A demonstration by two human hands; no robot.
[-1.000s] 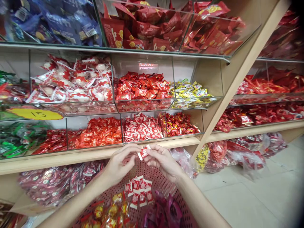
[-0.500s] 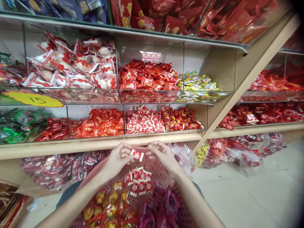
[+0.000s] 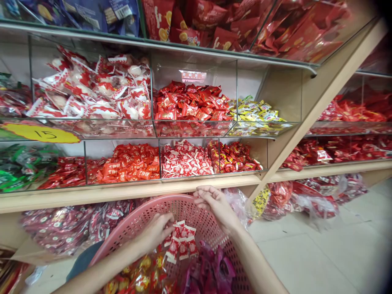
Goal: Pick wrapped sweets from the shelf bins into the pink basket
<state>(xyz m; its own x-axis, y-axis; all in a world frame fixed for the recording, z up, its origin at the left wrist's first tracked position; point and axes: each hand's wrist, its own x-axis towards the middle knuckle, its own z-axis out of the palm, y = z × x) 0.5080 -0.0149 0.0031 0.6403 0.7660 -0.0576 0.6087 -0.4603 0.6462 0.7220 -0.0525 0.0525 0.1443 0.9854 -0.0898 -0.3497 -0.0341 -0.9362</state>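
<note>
A pink perforated basket (image 3: 143,218) sits in front of me, low in the view. Inside lie several small red-and-white candies (image 3: 181,243), yellow-wrapped sweets (image 3: 139,277) and purple-wrapped sweets (image 3: 211,271). My left hand (image 3: 157,230) reaches down into the basket, its fingers closed at the red-and-white candies; whether it still grips one is hidden. My right hand (image 3: 214,204) hovers over the basket's far rim, fingers loosely curled, with nothing in it.
Glass-fronted shelf bins hold red-and-white candies (image 3: 185,159), red candies (image 3: 128,165) and yellow ones (image 3: 254,116). A yellow price tag marked 15 (image 3: 39,133) hangs at left. Bagged sweets (image 3: 70,228) lie under the wooden shelf. Tiled floor (image 3: 321,253) lies to the right.
Both hands held one red-and-white candy between them above the basket. My left hand has since dropped into the basket with it, and my right hand has let go.
</note>
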